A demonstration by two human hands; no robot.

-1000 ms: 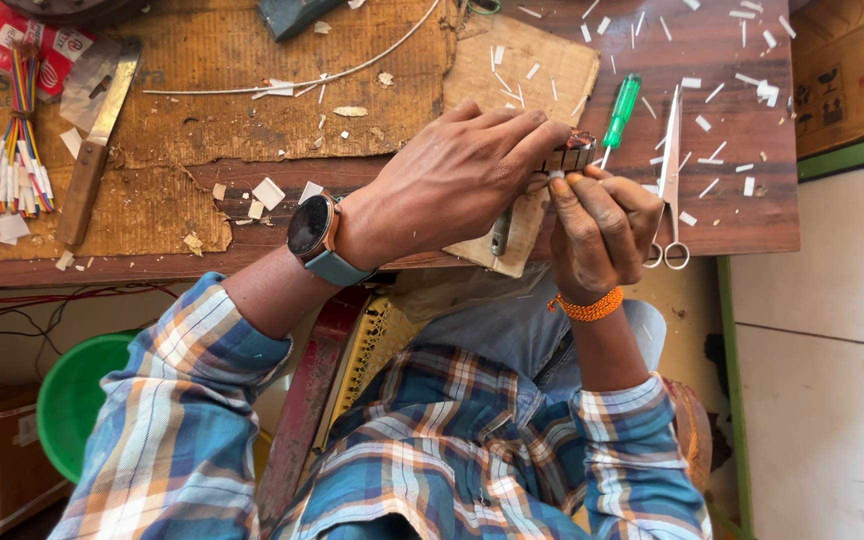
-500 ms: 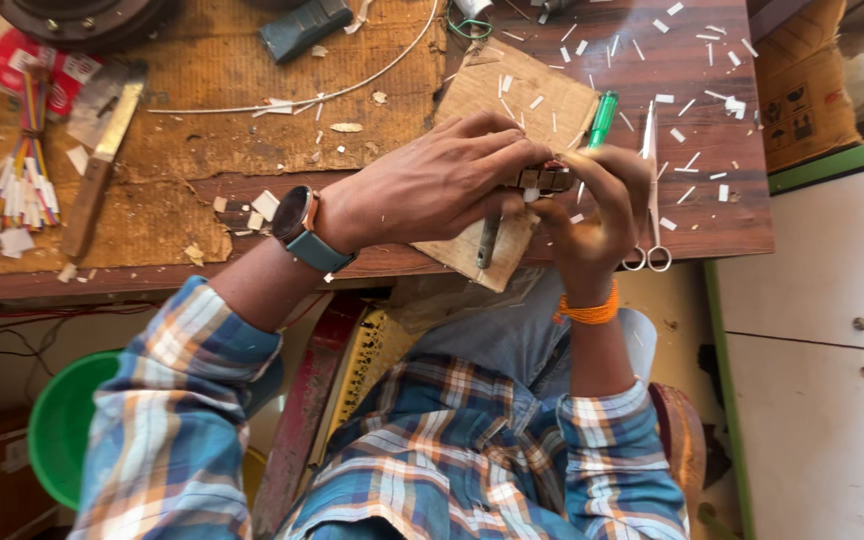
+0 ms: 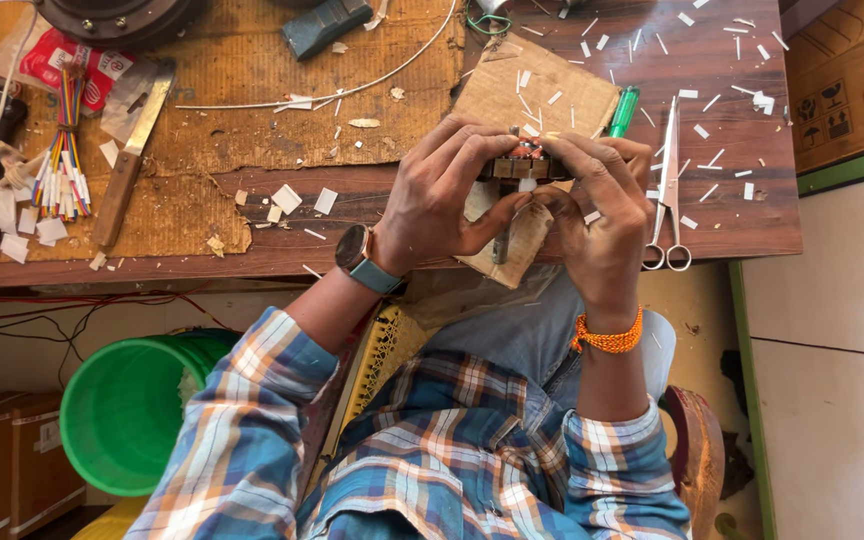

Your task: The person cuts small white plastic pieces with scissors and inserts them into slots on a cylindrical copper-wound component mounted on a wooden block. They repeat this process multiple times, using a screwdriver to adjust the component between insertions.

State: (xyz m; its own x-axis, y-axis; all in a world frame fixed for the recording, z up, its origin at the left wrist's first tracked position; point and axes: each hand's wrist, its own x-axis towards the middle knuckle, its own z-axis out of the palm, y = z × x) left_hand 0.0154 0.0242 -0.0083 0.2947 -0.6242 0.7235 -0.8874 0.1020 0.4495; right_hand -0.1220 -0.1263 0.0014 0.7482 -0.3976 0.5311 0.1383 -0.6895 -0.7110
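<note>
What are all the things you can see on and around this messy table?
Small part: one, dark with red and white bits, held between both hands.
Cardboard piece: one, brown, under the hands.
Scissors: one, silver, right of the hands.
Pen-like tool: one, green, beside the cardboard piece.
Chisel-like tool: one, metal blade with wooden handle, on the left.
Wire bundle: one, many colours, far left.
White scraps: many, scattered across the table.
Bucket: one, green, under the table.
Left hand: wears a watch.
Right hand: orange wristband.
</note>
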